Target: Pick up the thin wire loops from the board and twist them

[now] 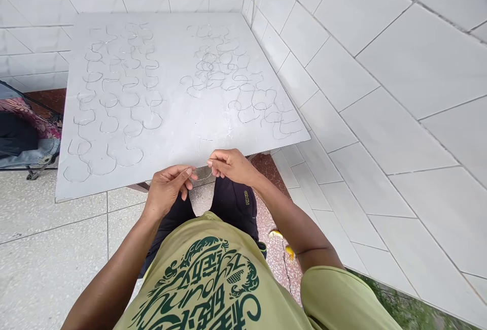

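Between my two hands, just in front of the table's near edge, a thin curved wire (203,177) bows downward. My left hand (173,183) pinches one end of it between thumb and fingers. At the other end, my right hand (227,164) grips it with closed fingertips. On the white tabletop (173,132) past my hands lies a short bent piece of wire (205,140). Rows of curved wires (131,99) are spread on the left part of the table. A looser, overlapping group of curved wires (213,66) lies on the right part.
White tiled walls (380,91) close in the table at the back and right. A folding chair with cloth on it (28,132) stands at the left. Below are a speckled tile floor (68,238) and a yellow-and-white object (276,233). Grass (403,304) shows at lower right.
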`<state>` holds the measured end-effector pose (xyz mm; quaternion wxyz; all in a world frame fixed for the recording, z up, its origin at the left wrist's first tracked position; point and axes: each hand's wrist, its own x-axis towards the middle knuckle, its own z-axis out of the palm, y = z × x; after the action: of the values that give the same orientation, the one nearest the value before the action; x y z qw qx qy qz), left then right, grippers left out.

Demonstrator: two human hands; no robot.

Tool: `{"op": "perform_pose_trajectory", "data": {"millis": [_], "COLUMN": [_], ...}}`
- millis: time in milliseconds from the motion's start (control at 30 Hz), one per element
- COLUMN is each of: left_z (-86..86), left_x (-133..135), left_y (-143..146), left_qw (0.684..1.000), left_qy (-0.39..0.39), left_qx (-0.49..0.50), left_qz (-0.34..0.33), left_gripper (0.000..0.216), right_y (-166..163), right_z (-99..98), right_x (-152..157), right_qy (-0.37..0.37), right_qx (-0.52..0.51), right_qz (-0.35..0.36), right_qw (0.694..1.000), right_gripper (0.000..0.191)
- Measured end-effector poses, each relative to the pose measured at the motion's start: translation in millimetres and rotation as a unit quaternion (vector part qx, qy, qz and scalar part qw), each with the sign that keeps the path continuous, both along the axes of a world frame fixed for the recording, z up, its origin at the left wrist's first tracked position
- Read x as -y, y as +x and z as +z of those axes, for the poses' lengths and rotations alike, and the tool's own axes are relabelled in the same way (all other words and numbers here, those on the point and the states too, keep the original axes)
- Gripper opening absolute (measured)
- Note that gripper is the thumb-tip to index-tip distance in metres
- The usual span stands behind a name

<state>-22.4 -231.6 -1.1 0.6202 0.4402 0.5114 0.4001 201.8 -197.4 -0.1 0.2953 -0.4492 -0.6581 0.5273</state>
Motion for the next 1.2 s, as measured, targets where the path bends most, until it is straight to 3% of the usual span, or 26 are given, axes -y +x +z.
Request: {"op": "perform_pose_trajectory", "data": {"millis": [167, 300, 600, 900, 1033, 1200], "left_z": [-3.1, -2.9, 2.2, -10.3, -22.0, -41.5], "left_x": [15.0, 19.7, 18.2, 27.0, 38.7, 53.3], "left_y": [-6.0, -10.4, -9.3, -13.5, -16.8, -20.1], "left_qw": [1.0, 1.0, 0.999, 0.999, 0.999, 0.999], "left_qy": [-0.002, -0.013, -0.02, 0.015, 0.008, -0.01], "left_qx": [0.003, 0.005, 0.025, -0.033, -0.032, -0.031], "left_qz": [0.009, 0.026, 0.044, 0.039, 0.027, 0.001], "left_gripper": [0.036, 0.039, 0.054, 0.047, 0.045, 0.044], "right_y": [3.0, 1.8, -2.1, -13.9, -33.7, -68.2], "right_z": [-1.1, 2.2, 3.9, 19.4, 26.9, 23.0], "right_x": [-1.6, -2.2, -9.6, -29.4, -49.7, -78.4], "right_qy": [0.08, 0.098, 0.112, 0.149, 0.169, 0.188], "right_qx": [0.076, 0.105, 0.101, 0.172, 0.198, 0.254], "right_qz": [0.066, 0.124, 0.108, 0.145, 0.183, 0.218], "right_qw": [0.992, 0.982, 0.983, 0.963, 0.948, 0.923], "right_gripper": [0.025, 0.028, 0.021, 0.02, 0.019, 0.019]}}
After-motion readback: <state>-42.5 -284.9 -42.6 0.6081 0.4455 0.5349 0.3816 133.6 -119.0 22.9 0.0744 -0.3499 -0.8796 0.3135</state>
